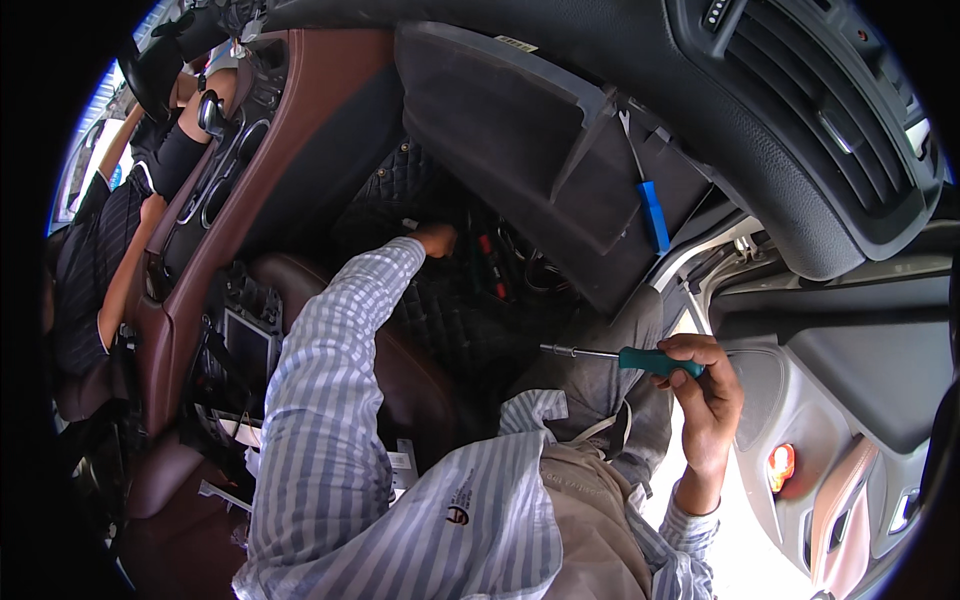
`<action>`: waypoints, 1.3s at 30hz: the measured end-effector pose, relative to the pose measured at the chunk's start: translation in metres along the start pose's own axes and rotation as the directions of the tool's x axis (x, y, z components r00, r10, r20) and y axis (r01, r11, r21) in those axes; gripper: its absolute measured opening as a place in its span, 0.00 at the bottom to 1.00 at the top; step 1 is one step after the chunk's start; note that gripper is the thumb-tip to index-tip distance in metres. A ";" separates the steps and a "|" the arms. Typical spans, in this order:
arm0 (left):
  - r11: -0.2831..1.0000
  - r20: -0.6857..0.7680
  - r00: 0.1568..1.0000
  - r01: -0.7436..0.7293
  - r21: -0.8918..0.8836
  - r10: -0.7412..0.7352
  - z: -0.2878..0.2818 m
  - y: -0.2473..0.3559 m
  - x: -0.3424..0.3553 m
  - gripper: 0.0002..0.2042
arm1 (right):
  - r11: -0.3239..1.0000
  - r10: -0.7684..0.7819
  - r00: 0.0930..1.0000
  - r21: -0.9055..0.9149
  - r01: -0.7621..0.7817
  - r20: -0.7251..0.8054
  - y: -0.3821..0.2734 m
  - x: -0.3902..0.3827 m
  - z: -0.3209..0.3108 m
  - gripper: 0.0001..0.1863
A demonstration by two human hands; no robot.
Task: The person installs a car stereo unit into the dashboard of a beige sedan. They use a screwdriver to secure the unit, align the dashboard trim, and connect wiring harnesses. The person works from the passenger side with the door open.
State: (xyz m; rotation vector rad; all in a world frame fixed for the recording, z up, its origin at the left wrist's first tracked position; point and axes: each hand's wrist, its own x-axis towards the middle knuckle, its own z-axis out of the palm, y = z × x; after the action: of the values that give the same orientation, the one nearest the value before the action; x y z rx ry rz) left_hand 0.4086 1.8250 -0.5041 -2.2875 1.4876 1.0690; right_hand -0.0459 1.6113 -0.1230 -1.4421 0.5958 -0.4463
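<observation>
I see my left arm (335, 350) stretched far forward, the left grip (436, 240) half in shadow, its hold hard to make out; my right forearm (692, 530) is raised, the right grip (712, 395) curled, thumb (688, 388) opposite bent fingers (697, 348)

A: Light?
B: Bright from the R, blown out nr the door panel (860, 370). Right hand (712, 400) well lit, left hand (437, 240) dim.
A: Shadows?
B: Heavy; floor mat (440, 318) v. dark, detail faint.
A: Quality?
B: Fairly sharp; dashboard (770, 150) bends w/ fisheye, rim black.
</observation>
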 end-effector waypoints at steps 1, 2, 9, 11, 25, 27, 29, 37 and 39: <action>0.999 0.008 1.000 0.004 -0.040 -0.004 -0.008 0.008 -0.001 0.07 | 1.000 0.007 1.000 -0.008 -0.007 0.004 0.003 0.003 0.002 0.13; 0.997 0.015 1.000 0.006 -0.077 -0.004 -0.034 0.023 -0.004 0.08 | 1.000 -0.018 1.000 -0.024 0.018 0.006 0.008 0.006 0.004 0.13; 0.871 -0.541 0.807 -0.424 -0.248 0.238 -0.104 0.081 -0.019 0.15 | 0.998 -0.036 0.999 0.040 0.037 -0.024 0.013 0.018 0.024 0.16; 0.787 -0.170 0.984 -0.151 -0.598 0.059 -0.132 0.129 -0.029 0.12 | 1.000 -0.027 0.999 0.014 0.027 -0.023 0.014 0.026 0.028 0.19; 0.846 -0.069 0.948 -0.309 -0.434 0.311 -0.163 0.140 -0.095 0.17 | 0.916 -0.306 0.949 -0.247 0.314 0.074 -0.100 0.072 0.083 0.22; 0.886 -0.229 0.922 -0.370 -0.280 0.313 -0.155 0.133 -0.090 0.17 | 0.841 -0.450 0.881 -0.263 0.474 0.148 -0.134 0.097 0.116 0.22; 0.819 -0.272 0.874 -0.477 -0.318 0.403 -0.163 0.141 -0.089 0.17 | 0.826 -0.499 0.832 -0.157 0.541 0.241 -0.168 0.116 0.149 0.19; 0.758 -0.561 0.779 -0.538 -0.367 0.281 -0.196 0.129 -0.158 0.14 | 0.849 -0.511 0.722 0.140 0.510 0.467 -0.282 0.197 0.270 0.19; 0.735 -0.641 0.730 -0.567 -0.372 0.238 -0.205 0.126 -0.151 0.13 | 0.832 -0.522 0.634 0.178 0.525 0.571 -0.315 0.223 0.295 0.18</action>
State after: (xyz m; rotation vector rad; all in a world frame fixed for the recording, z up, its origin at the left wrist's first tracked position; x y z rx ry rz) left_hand 0.3595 1.7643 -0.2313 -2.9283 2.2795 1.0944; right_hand 0.3328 1.6757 0.1739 -1.6472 -0.3696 -0.3999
